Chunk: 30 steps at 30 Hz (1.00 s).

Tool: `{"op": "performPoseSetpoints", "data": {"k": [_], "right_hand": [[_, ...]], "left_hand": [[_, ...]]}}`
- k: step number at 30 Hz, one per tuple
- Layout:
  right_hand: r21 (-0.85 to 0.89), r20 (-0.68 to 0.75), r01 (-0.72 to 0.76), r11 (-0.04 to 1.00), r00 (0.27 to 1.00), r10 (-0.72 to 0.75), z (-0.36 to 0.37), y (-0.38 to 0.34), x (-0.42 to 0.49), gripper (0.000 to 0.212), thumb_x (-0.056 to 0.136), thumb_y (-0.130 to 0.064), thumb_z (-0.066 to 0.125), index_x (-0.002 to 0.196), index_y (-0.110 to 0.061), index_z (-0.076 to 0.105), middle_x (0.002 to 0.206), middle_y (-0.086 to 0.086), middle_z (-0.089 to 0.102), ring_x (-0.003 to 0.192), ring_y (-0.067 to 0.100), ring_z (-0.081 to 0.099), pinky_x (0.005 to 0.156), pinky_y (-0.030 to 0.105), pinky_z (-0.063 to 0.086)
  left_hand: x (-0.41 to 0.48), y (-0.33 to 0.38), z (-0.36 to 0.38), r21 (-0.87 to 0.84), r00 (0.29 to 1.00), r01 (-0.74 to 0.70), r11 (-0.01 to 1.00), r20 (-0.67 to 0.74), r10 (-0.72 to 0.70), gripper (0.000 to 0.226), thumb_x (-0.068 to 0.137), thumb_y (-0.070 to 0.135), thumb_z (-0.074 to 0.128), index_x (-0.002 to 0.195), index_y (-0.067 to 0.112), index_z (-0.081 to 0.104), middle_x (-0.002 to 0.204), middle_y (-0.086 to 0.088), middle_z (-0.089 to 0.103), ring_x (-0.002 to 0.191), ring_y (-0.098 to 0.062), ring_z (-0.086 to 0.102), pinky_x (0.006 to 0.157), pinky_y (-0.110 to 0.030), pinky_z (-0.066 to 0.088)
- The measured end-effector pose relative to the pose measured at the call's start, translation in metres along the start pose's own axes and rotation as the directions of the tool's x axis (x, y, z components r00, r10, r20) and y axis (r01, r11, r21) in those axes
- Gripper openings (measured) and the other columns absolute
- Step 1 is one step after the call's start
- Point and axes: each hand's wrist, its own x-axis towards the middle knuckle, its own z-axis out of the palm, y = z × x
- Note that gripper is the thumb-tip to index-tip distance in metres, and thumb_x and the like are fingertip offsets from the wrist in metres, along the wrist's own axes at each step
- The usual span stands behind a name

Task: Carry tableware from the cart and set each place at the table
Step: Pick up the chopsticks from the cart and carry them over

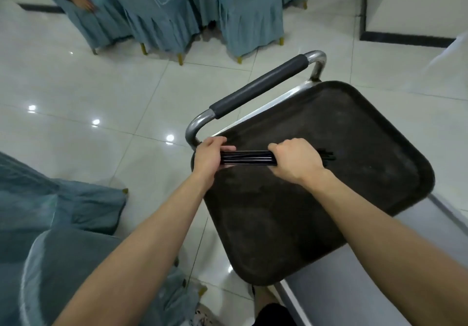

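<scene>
A bundle of black chopsticks [247, 158] lies level just above the dark tray [329, 199] on the steel cart [354, 287]. My left hand [209, 157] holds the bundle's left end, thumb on top. My right hand [296, 160] grips the bundle near its right part, fingers curled over it, and the tips stick out past its knuckles. The cart's padded handle [258, 87] runs just beyond my hands.
Chairs in blue-grey covers [248, 14] stand at the back, and a person's hand [84, 3] rests on one at top left. More covered chairs [58, 237] crowd my lower left. Glossy tiled floor [101, 77] lies between. A white wall base [405, 9] is at top right.
</scene>
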Motion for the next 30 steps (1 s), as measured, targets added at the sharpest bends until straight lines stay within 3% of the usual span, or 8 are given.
{"op": "performPoseSetpoints", "data": {"k": [3, 5, 8, 11, 13, 17, 24, 30], "right_hand": [[0.004, 0.016, 0.078, 0.997, 0.997, -0.078, -0.009, -0.034, 0.009, 0.019, 0.095, -0.040, 0.058, 0.094, -0.022, 0.063, 0.082, 0.003, 0.070, 0.073, 0.031, 0.067, 0.065, 0.039, 0.046], [0.002, 0.042, 0.129, 0.992, 0.991, -0.129, -0.015, -0.060, 0.015, 0.018, 0.096, -0.037, 0.057, 0.095, -0.021, 0.065, 0.085, 0.004, 0.070, 0.077, 0.032, 0.067, 0.066, 0.039, 0.043], [-0.026, 0.046, 0.213, 0.977, 0.976, -0.211, -0.022, -0.108, 0.022, 0.017, 0.097, -0.034, 0.055, 0.098, -0.021, 0.066, 0.080, 0.002, 0.063, 0.072, 0.030, 0.061, 0.065, 0.038, 0.039], [-0.036, 0.002, 0.281, 0.959, 0.960, -0.281, -0.029, -0.151, 0.031, 0.014, 0.098, -0.032, 0.056, 0.099, -0.021, 0.066, 0.072, -0.004, 0.048, 0.064, 0.026, 0.049, 0.063, 0.037, 0.038], [-0.057, -0.016, 0.349, 0.935, 0.936, -0.351, -0.035, -0.189, 0.035, 0.012, 0.097, -0.029, 0.055, 0.097, -0.021, 0.064, 0.071, -0.003, 0.048, 0.063, 0.027, 0.049, 0.061, 0.036, 0.039], [-0.063, -0.059, 0.451, 0.890, 0.889, -0.455, -0.043, -0.260, 0.038, 0.014, 0.097, -0.030, 0.055, 0.096, -0.018, 0.063, 0.071, -0.001, 0.046, 0.063, 0.029, 0.046, 0.060, 0.036, 0.035], [-0.011, -0.172, 0.449, 0.894, 0.880, -0.444, -0.043, -0.365, 0.038, 0.031, 0.085, -0.030, 0.073, 0.102, -0.016, 0.052, 0.089, 0.003, 0.059, 0.075, 0.027, 0.056, 0.061, 0.037, 0.039], [0.437, -0.060, 0.357, 0.825, 0.927, -0.370, -0.039, -0.460, 0.040, 0.053, 0.090, -0.020, 0.074, 0.137, -0.009, 0.053, 0.123, 0.013, 0.063, 0.107, 0.032, 0.063, 0.085, 0.038, 0.052]], "left_hand": [[-0.016, -0.003, -0.039, 0.041, 0.999, -0.025, 0.999, -0.040, 0.027, 0.019, 0.109, 0.031, 0.060, 0.115, 0.016, 0.069, 0.097, -0.010, 0.080, 0.084, -0.026, 0.081, 0.064, -0.039, 0.066], [-0.028, -0.003, -0.073, 0.376, 0.970, -0.181, 0.909, -0.082, 0.227, 0.028, 0.104, 0.050, 0.061, 0.102, 0.025, 0.074, 0.091, 0.002, 0.079, 0.079, -0.019, 0.079, 0.062, -0.037, 0.065], [-0.055, 0.001, -0.129, 0.809, 0.886, -0.323, 0.491, 0.076, 0.458, 0.051, 0.089, 0.084, 0.051, 0.104, 0.039, 0.070, 0.093, 0.020, 0.074, 0.086, -0.001, 0.069, 0.075, -0.030, 0.056], [-0.080, -0.002, -0.165, 0.929, 0.874, -0.366, 0.054, 0.323, 0.363, 0.067, 0.072, 0.092, 0.057, 0.111, 0.038, 0.061, 0.090, 0.016, 0.070, 0.081, -0.011, 0.066, 0.074, -0.033, 0.056], [-0.094, -0.014, -0.197, 0.946, 0.865, -0.297, -0.129, 0.323, 0.383, 0.054, 0.077, 0.081, 0.062, 0.098, 0.032, 0.057, 0.083, 0.009, 0.066, 0.077, -0.021, 0.065, 0.070, -0.036, 0.055], [-0.120, -0.037, -0.267, 0.986, 0.867, -0.101, -0.130, 0.152, 0.475, 0.030, 0.097, 0.053, 0.055, 0.090, 0.025, 0.064, 0.081, -0.001, 0.067, 0.074, -0.028, 0.065, 0.062, -0.036, 0.049], [-0.196, -0.072, -0.386, 0.993, 0.850, 0.114, 0.019, -0.108, 0.515, 0.029, 0.098, 0.048, 0.054, 0.090, 0.024, 0.071, 0.079, -0.003, 0.068, 0.073, -0.031, 0.066, 0.064, -0.038, 0.051], [-0.269, -0.121, -0.478, 0.940, 0.810, 0.296, 0.169, -0.341, 0.477, 0.021, 0.093, 0.042, 0.059, 0.089, 0.025, 0.070, 0.077, -0.006, 0.066, 0.079, -0.036, 0.068, 0.064, -0.037, 0.048]]}}
